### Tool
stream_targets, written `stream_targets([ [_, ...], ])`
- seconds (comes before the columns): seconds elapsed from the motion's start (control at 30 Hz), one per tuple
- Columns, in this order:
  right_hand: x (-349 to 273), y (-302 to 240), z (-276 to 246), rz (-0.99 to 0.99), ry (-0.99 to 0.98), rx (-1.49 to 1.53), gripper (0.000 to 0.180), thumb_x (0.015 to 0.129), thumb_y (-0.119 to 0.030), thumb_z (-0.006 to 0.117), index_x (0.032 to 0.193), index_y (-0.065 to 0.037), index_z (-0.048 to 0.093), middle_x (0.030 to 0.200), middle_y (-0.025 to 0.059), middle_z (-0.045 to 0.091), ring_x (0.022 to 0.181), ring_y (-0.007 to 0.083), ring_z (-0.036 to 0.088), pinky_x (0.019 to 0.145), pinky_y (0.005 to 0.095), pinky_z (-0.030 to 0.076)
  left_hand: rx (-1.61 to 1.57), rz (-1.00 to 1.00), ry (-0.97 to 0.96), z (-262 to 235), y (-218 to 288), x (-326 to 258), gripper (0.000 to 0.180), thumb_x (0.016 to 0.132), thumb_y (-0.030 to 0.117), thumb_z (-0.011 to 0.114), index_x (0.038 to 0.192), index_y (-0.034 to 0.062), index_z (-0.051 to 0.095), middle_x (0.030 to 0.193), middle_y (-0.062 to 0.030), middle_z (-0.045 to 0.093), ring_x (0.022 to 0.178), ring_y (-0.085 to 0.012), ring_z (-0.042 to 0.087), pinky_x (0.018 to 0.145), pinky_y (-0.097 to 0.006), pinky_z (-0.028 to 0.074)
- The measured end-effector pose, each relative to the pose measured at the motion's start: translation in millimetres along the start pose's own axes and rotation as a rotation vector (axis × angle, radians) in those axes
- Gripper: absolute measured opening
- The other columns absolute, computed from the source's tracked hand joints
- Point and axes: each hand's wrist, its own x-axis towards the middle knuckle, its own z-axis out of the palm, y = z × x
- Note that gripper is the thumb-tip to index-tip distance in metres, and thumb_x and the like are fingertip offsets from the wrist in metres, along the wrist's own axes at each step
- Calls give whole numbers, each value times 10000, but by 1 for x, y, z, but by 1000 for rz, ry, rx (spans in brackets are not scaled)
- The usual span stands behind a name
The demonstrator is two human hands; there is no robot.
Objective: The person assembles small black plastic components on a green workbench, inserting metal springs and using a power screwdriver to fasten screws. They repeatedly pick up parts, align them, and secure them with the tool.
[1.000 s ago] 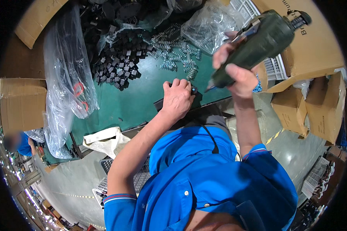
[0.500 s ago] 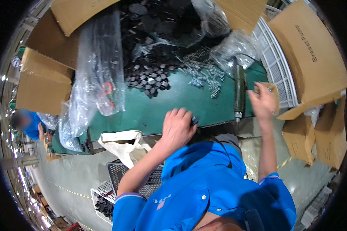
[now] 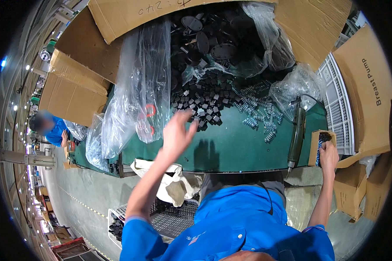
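Observation:
My left hand [image 3: 177, 134] is over the green tabletop [image 3: 235, 152] at the near edge of a pile of small black blocks [image 3: 200, 102]. Its fingers are spread, and I see nothing held in them. At the table's right side, my right hand [image 3: 329, 155] has its fingertips at the mouth of a small cardboard box [image 3: 315, 150] of small dark and bluish pieces. Those fingers are drawn together; whatever may be between them is hidden. Left of this box lies a dark green power screwdriver [image 3: 297, 135]. Loose metal springs [image 3: 263, 111] lie between it and the blocks.
A large carton [image 3: 196, 13] of black oval parts opens at the back. Clear plastic bags [image 3: 135, 87] drape at left, with red-handled scissors [image 3: 150, 111]. A white crate [image 3: 337, 104] stands at right. Below the table edge are a white cloth bag [image 3: 172, 185] and grey basket [image 3: 174, 219]. A co-worker [image 3: 52, 128] is far left.
My left hand has moved forward to the blocks, and the dark object it held no longer shows. My right hand has lowered its fingers to the small box. The whole view has shifted.

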Motion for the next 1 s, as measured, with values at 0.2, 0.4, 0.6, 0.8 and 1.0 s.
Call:
stream_targets([
  [0.2, -10, -2, -5, 43, 111, 277, 133, 817, -153, 641, 865, -37, 596, 767, 153, 614, 717, 349, 607, 658, 441, 462, -44, -513, 37, 84, -86, 227, 567, 832, 420, 740, 1180, -18, 652, 1114, -279, 676, 1056, -425, 646, 873, -451, 508],
  [0.4, -40, 20, -11, -46, 120, 787, 102, 884, -92, 644, 868, -1, 601, 695, 34, 546, 617, 102, 482, 573, 275, 401, -634, -705, 199, 145, -193, 262, 492, 846, 289, 748, 1224, -6, 635, 1172, -195, 688, 1025, -318, 684, 871, -425, 537],
  [0.6, -129, 20, 2, 126, -317, 1235, 77, 889, -65, 644, 940, -16, 676, 750, 13, 629, 586, 65, 556, 492, 221, 411, -708, -467, 208, 65, -32, 148, 423, 806, -49, 638, 1226, -49, 586, 1144, -116, 653, 986, -206, 652, 858, -324, 545],
  [0.8, -179, -16, 60, 673, -503, 1904, 110, 921, -186, 610, 948, -84, 639, 800, 50, 631, 577, 135, 528, 479, 271, 385, -352, 444, 61, 78, 42, -16, 435, 633, -168, 628, 1026, 14, 588, 1231, -191, 628, 1168, -342, 604, 976, -409, 507],
  [1.0, -177, -39, 74, 932, -608, 2064, 175, 922, -276, 616, 895, -104, 618, 830, 48, 621, 615, 148, 508, 500, 282, 360, -241, 532, -217, 96, 47, -75, 433, 651, -149, 563, 1049, 23, 547, 1388, -251, 498, 1344, -426, 468, 1100, -524, 396],
])
